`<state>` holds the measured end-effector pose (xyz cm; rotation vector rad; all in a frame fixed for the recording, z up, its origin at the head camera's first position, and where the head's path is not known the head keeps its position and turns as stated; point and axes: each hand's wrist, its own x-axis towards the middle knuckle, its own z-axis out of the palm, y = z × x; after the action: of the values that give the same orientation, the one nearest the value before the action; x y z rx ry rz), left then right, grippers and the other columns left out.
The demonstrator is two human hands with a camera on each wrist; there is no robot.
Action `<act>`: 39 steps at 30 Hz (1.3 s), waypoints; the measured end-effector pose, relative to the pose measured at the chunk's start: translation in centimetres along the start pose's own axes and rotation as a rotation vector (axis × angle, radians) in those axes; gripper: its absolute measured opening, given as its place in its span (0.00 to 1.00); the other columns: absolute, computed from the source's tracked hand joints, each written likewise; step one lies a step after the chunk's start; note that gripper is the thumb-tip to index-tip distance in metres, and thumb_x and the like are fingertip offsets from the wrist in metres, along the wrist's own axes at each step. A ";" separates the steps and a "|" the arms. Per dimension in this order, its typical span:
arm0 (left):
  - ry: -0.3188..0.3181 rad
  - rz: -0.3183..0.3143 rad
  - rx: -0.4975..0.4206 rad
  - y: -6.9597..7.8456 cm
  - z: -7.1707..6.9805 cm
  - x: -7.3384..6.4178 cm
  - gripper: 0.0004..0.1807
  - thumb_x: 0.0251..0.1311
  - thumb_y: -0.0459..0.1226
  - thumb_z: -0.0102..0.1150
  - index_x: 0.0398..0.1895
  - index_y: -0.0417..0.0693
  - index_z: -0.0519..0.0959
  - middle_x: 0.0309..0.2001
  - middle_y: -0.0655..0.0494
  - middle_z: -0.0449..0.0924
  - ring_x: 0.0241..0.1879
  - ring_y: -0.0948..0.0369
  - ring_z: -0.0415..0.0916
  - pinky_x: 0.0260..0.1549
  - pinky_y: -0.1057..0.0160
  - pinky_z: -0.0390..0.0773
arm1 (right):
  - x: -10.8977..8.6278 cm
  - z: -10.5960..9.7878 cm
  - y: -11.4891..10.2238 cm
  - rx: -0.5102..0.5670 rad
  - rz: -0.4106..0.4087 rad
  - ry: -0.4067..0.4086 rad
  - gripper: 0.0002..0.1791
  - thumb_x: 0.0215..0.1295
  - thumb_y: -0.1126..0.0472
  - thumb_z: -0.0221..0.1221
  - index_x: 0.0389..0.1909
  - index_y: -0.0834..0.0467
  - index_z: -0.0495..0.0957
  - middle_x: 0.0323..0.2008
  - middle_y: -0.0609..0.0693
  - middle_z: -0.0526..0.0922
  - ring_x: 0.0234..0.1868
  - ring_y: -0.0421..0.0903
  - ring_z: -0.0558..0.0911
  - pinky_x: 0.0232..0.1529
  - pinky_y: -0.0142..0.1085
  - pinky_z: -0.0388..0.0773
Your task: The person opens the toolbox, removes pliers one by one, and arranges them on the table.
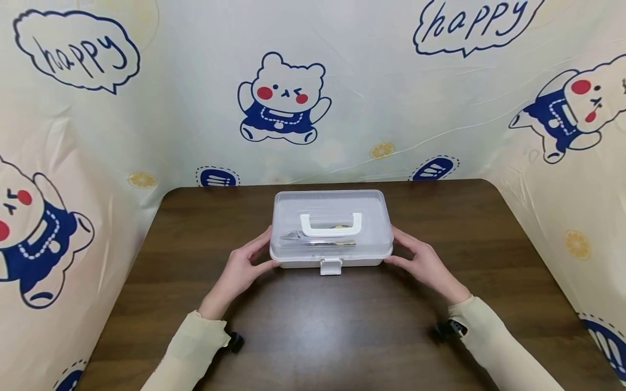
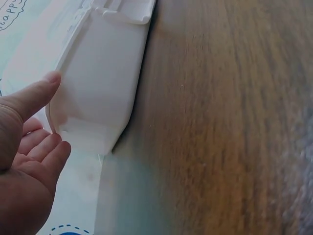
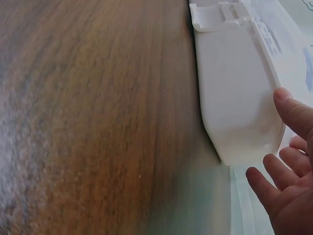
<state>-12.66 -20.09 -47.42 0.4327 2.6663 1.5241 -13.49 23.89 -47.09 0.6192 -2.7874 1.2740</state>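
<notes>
A storage box [image 1: 330, 225] with a translucent lid stands on the brown table, its white carrying handle [image 1: 331, 232] folded on top. The front latch [image 1: 331, 266] hangs down over the white front wall. Through the lid several thin tools [image 1: 318, 242] show, blurred. My left hand [image 1: 242, 271] holds the box's left end, thumb at the front corner and fingers along the side. At the other end my right hand [image 1: 423, 266] holds it likewise. In the right wrist view the lower fingers [image 3: 264, 188] spread apart below the box's end.
The wooden table [image 1: 313, 336] has rounded far corners. Behind it and on both sides hangs a pale cloth [image 1: 195, 108] printed with bears and "happy" bubbles. Dark wrist devices [image 1: 236, 342] sit at both sleeve cuffs.
</notes>
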 end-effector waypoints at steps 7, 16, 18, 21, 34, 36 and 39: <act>0.010 0.005 0.007 0.2 -0.2 -0.4 0.43 0.58 0.39 0.77 0.77 0.53 0.69 0.77 0.55 0.65 0.71 0.49 0.71 0.64 0.52 0.73 | -0.4 0.1 0.2 0.004 -0.017 0.035 0.43 0.59 0.60 0.76 0.75 0.55 0.70 0.73 0.55 0.72 0.66 0.57 0.79 0.61 0.17 0.64; 0.069 0.042 -0.006 0.6 -0.5 -0.8 0.39 0.55 0.38 0.79 0.72 0.50 0.75 0.73 0.56 0.72 0.71 0.50 0.71 0.63 0.51 0.72 | -0.8 -0.6 -0.4 -0.020 -0.030 0.081 0.39 0.56 0.61 0.77 0.70 0.56 0.77 0.69 0.55 0.77 0.67 0.55 0.77 0.62 0.15 0.61; 0.084 0.050 -0.011 0.8 -0.6 -0.8 0.38 0.55 0.37 0.79 0.71 0.49 0.76 0.71 0.55 0.74 0.70 0.50 0.71 0.63 0.51 0.72 | -0.8 -0.8 -0.6 -0.012 -0.027 0.097 0.37 0.55 0.62 0.77 0.68 0.56 0.79 0.68 0.55 0.79 0.67 0.52 0.78 0.61 0.15 0.62; 0.101 0.049 -0.030 1.2 -1.0 -0.6 0.37 0.54 0.36 0.80 0.69 0.47 0.78 0.69 0.55 0.76 0.70 0.51 0.72 0.63 0.51 0.72 | -0.7 -1.1 -1.0 0.009 -0.012 0.107 0.35 0.56 0.62 0.77 0.67 0.57 0.80 0.67 0.55 0.80 0.67 0.51 0.78 0.61 0.16 0.64; 0.195 0.008 -0.094 3.0 -2.0 0.4 0.29 0.55 0.36 0.79 0.61 0.42 0.84 0.60 0.47 0.83 0.62 0.48 0.80 0.54 0.53 0.80 | 0.1 -2.0 -2.4 0.129 0.136 0.150 0.28 0.64 0.58 0.73 0.65 0.60 0.82 0.63 0.55 0.82 0.66 0.54 0.79 0.63 0.43 0.78; 0.214 0.007 -0.113 3.3 -2.0 0.5 0.27 0.55 0.35 0.79 0.60 0.40 0.84 0.58 0.44 0.84 0.59 0.48 0.82 0.50 0.58 0.82 | 0.2 -2.0 -2.5 0.149 0.140 0.162 0.27 0.65 0.58 0.73 0.64 0.60 0.82 0.63 0.55 0.83 0.65 0.49 0.80 0.60 0.36 0.78; 0.240 -0.006 -0.124 3.8 -2.1 0.8 0.26 0.55 0.35 0.79 0.58 0.40 0.85 0.56 0.43 0.85 0.56 0.50 0.84 0.46 0.67 0.83 | 0.5 -2.2 -2.8 0.201 0.139 0.183 0.26 0.65 0.59 0.72 0.63 0.61 0.83 0.61 0.56 0.84 0.61 0.37 0.81 0.54 0.23 0.76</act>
<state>-12.92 -19.88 -43.03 0.2485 2.7162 1.8353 -13.27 23.66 -43.57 0.2996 -2.6136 1.5632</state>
